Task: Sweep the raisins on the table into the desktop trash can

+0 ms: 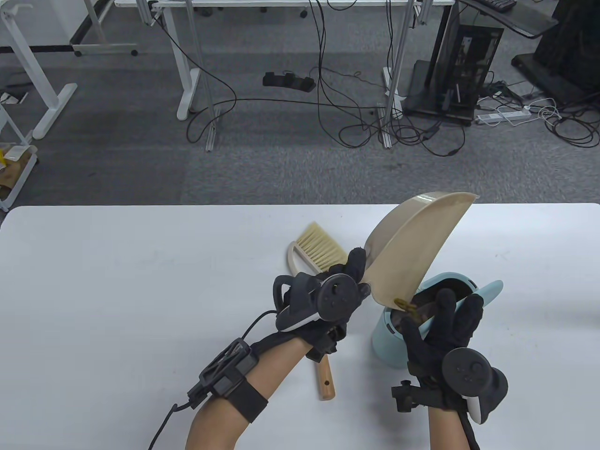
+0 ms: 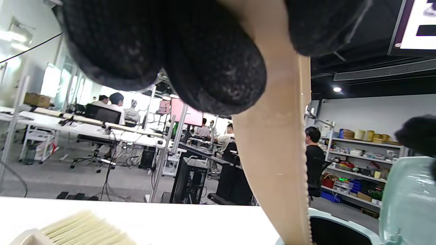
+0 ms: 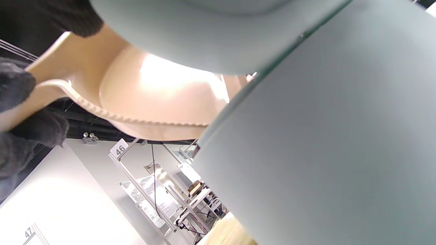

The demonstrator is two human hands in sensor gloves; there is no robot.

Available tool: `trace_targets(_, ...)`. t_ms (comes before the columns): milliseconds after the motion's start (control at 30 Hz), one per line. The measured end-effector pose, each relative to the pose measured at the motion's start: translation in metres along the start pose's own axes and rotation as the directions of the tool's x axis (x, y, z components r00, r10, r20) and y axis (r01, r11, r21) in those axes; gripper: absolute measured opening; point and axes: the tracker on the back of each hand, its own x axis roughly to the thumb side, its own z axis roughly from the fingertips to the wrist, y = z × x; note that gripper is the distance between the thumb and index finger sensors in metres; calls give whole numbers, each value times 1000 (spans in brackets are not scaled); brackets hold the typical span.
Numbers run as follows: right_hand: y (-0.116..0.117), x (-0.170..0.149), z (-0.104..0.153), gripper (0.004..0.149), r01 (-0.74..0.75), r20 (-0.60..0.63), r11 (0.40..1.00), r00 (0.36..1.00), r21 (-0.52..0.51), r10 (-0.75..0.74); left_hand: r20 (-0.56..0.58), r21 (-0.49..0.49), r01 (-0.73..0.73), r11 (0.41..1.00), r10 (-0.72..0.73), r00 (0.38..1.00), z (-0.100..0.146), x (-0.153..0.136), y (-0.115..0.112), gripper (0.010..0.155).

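Observation:
My left hand [image 1: 349, 276] grips the handle of a beige dustpan [image 1: 412, 248] and holds it tilted steeply, its low corner over the open mouth of the light-blue desktop trash can [image 1: 389, 344]. A few raisins [image 1: 405, 305] sit at that low corner. My right hand [image 1: 443, 323] rests on the can's rim, fingers spread, holding its swing lid [image 1: 490, 289] tipped open. The dustpan also shows in the left wrist view [image 2: 276, 153] and in the right wrist view [image 3: 150, 98]. The can wall [image 3: 323, 153] fills the right wrist view.
A small brush [image 1: 318, 251] with pale bristles and a wooden handle [image 1: 325, 379] lies on the white table [image 1: 117, 290] under my left hand. The table's far edge runs just behind the dustpan. Beyond it are floor, desks and cables.

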Motion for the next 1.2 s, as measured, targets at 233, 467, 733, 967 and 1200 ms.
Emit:
trace_targets(233,0,-1,0,84,-1,0,1000,1000,-1,1,14,-4,38,999,-38,999,1,5,0,64)
trace_targets(467,0,-1,0,85,-1,0,1000,1000,0,1,-61,-17,-142,990,140,988,14,-24,8,63)
trace_targets(733,1,-1,0,84,-7,3,1000,1000,-3,7,-243,-5,-278,961,268,932,65,-111,20,65)
trace_targets(967,1,-1,0,85,-12,4,1000,1000,-5,12,-504,-33,-517,855,433,747,131,-197,-15,73)
trace_targets(1200,1,-1,0,85,-23,3,1000,1000,-6,23,-635,-55,-553,832,398,662,178,-246,-54,79)
